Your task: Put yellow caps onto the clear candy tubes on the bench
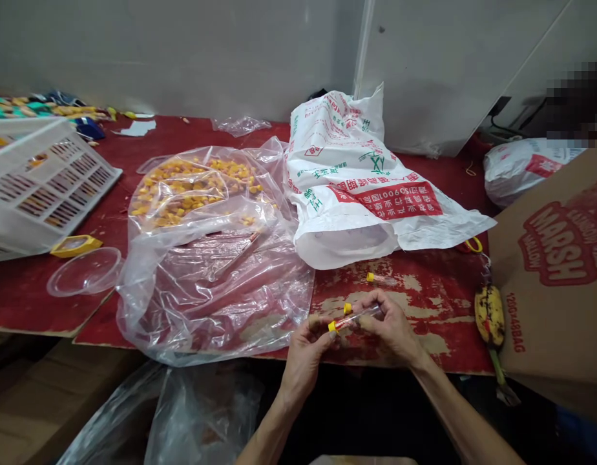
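Note:
A clear plastic tube [351,321] with a yellow cap is held level between my two hands, above the front of the red table. The fingers of my left hand [303,355] are closed on its capped end. My right hand [393,326] pinches the clear end. Just behind the tube shows a second yellow cap [347,308]; whether it sits on another tube I cannot tell. Farther back lies another capped tube [383,280] on the worn tabletop [400,300]. To the left, a large clear bag [221,258] contains many yellow caps [182,190].
Behind my hands lies a white printed sack [356,187], its mouth facing me. A white crate [51,177], yellow tape roll [76,245] and clear round lid [85,272] are left. Right are a banana [490,316] and cardboard box [555,271]; part of another person appears beyond.

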`<state>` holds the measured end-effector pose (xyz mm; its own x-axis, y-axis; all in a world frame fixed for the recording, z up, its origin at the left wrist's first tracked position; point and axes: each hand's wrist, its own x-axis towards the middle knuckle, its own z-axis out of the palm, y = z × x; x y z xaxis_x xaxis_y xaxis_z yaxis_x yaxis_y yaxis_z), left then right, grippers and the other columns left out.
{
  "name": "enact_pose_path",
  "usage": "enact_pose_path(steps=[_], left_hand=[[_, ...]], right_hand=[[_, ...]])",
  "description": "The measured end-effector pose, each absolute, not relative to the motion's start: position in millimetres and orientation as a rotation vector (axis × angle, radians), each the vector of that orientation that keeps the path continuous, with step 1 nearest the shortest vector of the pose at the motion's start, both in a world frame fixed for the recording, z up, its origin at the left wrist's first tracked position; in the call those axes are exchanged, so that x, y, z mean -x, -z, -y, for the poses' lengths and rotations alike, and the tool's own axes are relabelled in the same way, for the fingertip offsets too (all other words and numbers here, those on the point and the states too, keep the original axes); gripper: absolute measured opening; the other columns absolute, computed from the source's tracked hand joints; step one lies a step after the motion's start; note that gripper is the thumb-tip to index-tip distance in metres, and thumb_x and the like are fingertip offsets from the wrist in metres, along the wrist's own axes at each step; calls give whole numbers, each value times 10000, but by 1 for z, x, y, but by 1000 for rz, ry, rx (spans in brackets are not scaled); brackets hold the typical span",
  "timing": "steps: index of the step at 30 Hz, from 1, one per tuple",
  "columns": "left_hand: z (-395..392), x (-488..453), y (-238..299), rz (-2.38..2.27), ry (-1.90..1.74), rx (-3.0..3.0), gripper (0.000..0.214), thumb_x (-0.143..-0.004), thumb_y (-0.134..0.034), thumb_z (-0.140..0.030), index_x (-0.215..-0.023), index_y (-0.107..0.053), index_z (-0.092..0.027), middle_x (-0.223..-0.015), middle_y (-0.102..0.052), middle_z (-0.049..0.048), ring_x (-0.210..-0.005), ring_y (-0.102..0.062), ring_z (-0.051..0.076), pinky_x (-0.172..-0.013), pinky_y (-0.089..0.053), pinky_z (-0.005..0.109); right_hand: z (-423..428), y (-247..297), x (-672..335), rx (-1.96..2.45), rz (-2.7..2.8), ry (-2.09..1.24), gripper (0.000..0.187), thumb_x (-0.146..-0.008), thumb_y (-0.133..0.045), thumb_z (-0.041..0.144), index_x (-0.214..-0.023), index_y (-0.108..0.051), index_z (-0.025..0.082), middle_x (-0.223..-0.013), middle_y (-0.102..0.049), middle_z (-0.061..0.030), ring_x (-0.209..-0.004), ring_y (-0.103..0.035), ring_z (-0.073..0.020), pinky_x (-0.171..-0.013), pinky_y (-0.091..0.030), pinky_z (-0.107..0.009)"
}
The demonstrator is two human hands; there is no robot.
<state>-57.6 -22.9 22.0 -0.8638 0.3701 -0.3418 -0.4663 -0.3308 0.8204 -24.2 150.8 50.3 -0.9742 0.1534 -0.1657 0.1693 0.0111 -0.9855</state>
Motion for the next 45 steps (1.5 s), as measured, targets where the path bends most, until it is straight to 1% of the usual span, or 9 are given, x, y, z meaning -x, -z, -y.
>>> enact_pose_path(steps=[7, 17, 21, 23, 26, 30, 34, 37, 45], left_hand=[[16, 36, -29, -1514, -2226, 55, 303, -726, -718, -302, -1007, -685, -195, -1006, -680, 63, -935, -611, 197, -828, -469, 273], [10, 32, -22, -1514, -2015, -154, 318, -749, -637, -292, -1049, -686, -198, -1051, -684, 89, -990, -616, 254, -912, -451, 370], [18, 39, -32, -2116, -1891, -304, 296, -748, -570, -205, -1013, -702, -203, -1179, -627, 102, -1121, -548, 272, -952, -425, 392], [28, 50, -38, -2396, -1869, -309, 277, -784, -516, -176, -996, -692, -202, -1053, -667, 86, -1000, -604, 229, -869, -465, 345], [58, 84, -42, -2803, -1757, -210, 218, -848, -458, -209, -904, -669, -197, -788, -660, 33, -734, -619, 170, -692, -481, 279], [117, 154, -40, -3209, -1584, 87, 150, -813, -477, -217, -836, -620, -181, -802, -615, 46, -758, -591, 194, -711, -463, 309], [151, 222, -34, -3353, -1403, 260, 137, -761, -473, -158, -793, -605, -166, -801, -592, 74, -772, -572, 234, -760, -443, 366], [147, 258, -31, -3367, -1249, 99, 170, -767, -465, -122, -803, -622, -174, -865, -619, 83, -846, -578, 231, -811, -431, 346], [99, 316, -27, -3218, -1058, -242, 123, -791, -516, -160, -717, -615, -169, -855, -638, 143, -964, -555, 288, -892, -382, 372]], right_hand=[[-133, -39, 8, -62, -2609, 1760, 163, -854, -569, 330, -959, -611, 213, -920, -642, -6, -827, -588, -145, -748, -432, -259], [-138, -23, -2, -138, -2638, 1695, 231, -853, -492, 316, -906, -662, 169, -835, -688, -44, -725, -626, -148, -646, -454, -236], [-146, -42, 12, -60, -2864, 864, 261, -861, -454, 301, -771, -658, 164, -725, -683, -72, -676, -639, -200, -611, -431, -277], [-144, -43, 22, -49, -2961, 354, 235, -837, -466, 268, -735, -652, 165, -686, -678, -101, -659, -649, -250, -588, -414, -308], [-137, -30, 31, 2, -3024, 37, 187, -808, -487, 243, -738, -651, 186, -669, -681, -105, -616, -656, -266, -514, -381, -294], [-143, -5, 30, 223, -3196, 97, 236, -840, -449, 281, -679, -611, 223, -590, -650, -42, -519, -626, -219, -462, -370, -277], [-158, 13, 28, 521, -3469, 411, 315, -945, -324, 307, -958, -626, 216, -869, -698, -47, -683, -651, -164, -564, -438, -249], [-159, 22, 32, 532, -3687, 301, 306, -941, -356, 302, -1114, -589, 206, -990, -684, -69, -806, -635, -200, -702, -439, -306], [-165, 9, 49, 523, -3787, 136, 271, -867, -499, 246, -1110, -608, 197, -1027, -656, -97, -947, -577, -244, -858, -393, -394]])
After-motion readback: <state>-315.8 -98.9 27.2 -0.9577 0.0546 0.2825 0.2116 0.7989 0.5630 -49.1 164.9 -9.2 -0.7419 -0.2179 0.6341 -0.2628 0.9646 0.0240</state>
